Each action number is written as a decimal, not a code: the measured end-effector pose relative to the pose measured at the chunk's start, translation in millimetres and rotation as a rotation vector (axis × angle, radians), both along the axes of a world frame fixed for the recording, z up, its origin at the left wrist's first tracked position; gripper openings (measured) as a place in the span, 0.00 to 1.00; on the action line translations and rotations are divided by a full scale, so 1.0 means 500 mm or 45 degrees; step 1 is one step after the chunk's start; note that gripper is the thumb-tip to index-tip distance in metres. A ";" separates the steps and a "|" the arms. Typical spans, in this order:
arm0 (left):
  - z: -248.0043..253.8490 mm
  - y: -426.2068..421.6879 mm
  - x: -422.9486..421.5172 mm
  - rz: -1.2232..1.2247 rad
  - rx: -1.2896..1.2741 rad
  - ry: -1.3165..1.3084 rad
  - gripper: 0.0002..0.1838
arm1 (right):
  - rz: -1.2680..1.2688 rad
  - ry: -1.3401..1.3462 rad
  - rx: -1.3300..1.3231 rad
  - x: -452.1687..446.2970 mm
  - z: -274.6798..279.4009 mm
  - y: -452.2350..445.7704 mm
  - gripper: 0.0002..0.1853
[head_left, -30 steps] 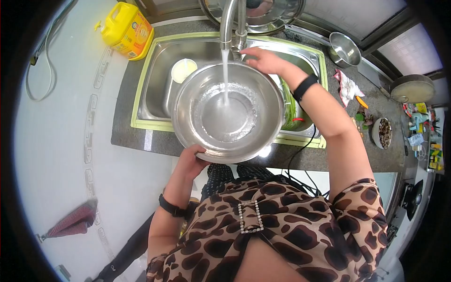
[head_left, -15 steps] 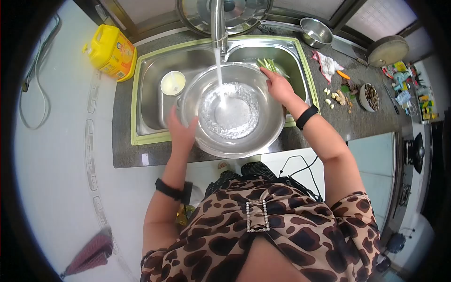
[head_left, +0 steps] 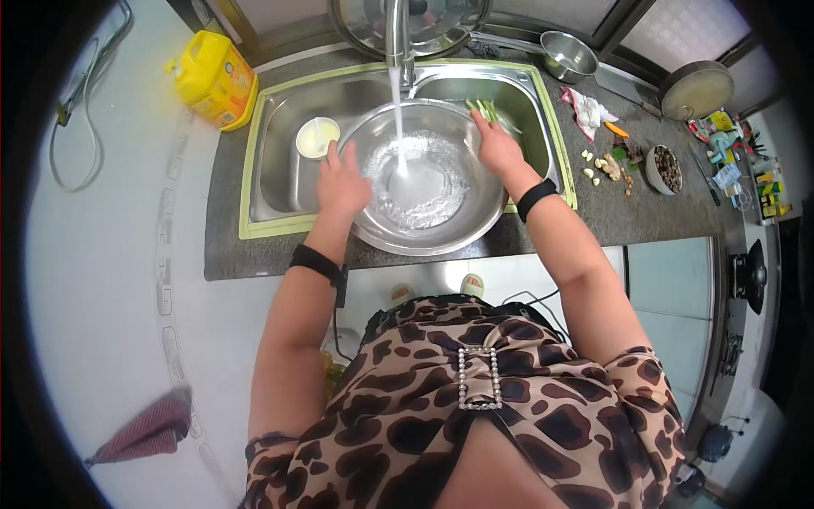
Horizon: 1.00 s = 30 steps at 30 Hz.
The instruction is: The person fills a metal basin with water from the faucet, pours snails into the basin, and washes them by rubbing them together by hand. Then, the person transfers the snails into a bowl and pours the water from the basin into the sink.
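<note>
A wide stainless steel basin sits over the sink's divider, and tap water falls into the water inside it. My right hand grips its right rim, thumb along the inner side and the other fingers hidden beyond the edge. Over the left rim lies my left hand, fingers spread and pointing forward; how firmly it touches cannot be made out. Just beyond those fingers, a white tub with pale contents stands in the left sink bowl. Green stalks lie in the right bowl, partly hidden by my right hand.
The steel tap rises behind the basin. A yellow jug stands left of the sink. On the right counter are a steel pan, a cloth, garlic cloves, ginger and a filled bowl.
My left hand has moved forward and inward onto the basin's left rim, no longer blurred. The basin sits slightly higher in view, as the whole view has shifted. Water keeps running.
</note>
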<state>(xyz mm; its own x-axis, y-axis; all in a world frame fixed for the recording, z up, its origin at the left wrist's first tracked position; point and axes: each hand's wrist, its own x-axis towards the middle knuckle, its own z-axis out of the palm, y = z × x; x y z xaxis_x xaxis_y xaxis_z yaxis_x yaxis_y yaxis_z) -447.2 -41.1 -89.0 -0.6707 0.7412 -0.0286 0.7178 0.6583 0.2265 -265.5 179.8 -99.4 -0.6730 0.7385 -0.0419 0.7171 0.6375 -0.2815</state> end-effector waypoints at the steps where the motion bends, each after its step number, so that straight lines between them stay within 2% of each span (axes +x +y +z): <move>1: 0.000 0.000 0.003 0.008 0.003 0.006 0.40 | -0.013 0.007 -0.019 0.002 0.001 -0.003 0.31; 6: -0.006 0.004 0.004 0.004 -0.115 0.126 0.40 | -0.006 0.017 -0.028 0.004 0.007 -0.003 0.32; 8: -0.005 0.003 0.005 0.007 -0.140 0.132 0.39 | -0.027 -0.028 -0.048 0.001 0.004 0.001 0.37; 11: 0.004 0.003 0.009 -0.008 -0.186 0.142 0.39 | -0.030 -0.048 -0.095 0.001 0.010 0.000 0.37; 14: 0.015 0.003 0.015 -0.017 -0.223 0.137 0.39 | -0.033 -0.043 -0.096 0.002 0.017 -0.004 0.34; 30: 0.017 0.006 0.017 -0.001 -0.327 0.215 0.40 | -0.035 -0.011 -0.129 0.005 0.020 -0.006 0.34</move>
<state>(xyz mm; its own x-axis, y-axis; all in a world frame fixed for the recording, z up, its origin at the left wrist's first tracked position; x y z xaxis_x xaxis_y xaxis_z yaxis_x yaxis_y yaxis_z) -438.6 -38.1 -80.5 -0.6814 0.7246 -0.1032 0.7317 0.6780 -0.0703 -263.2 176.9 -89.2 -0.6515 0.7486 -0.1230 0.7370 0.5860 -0.3369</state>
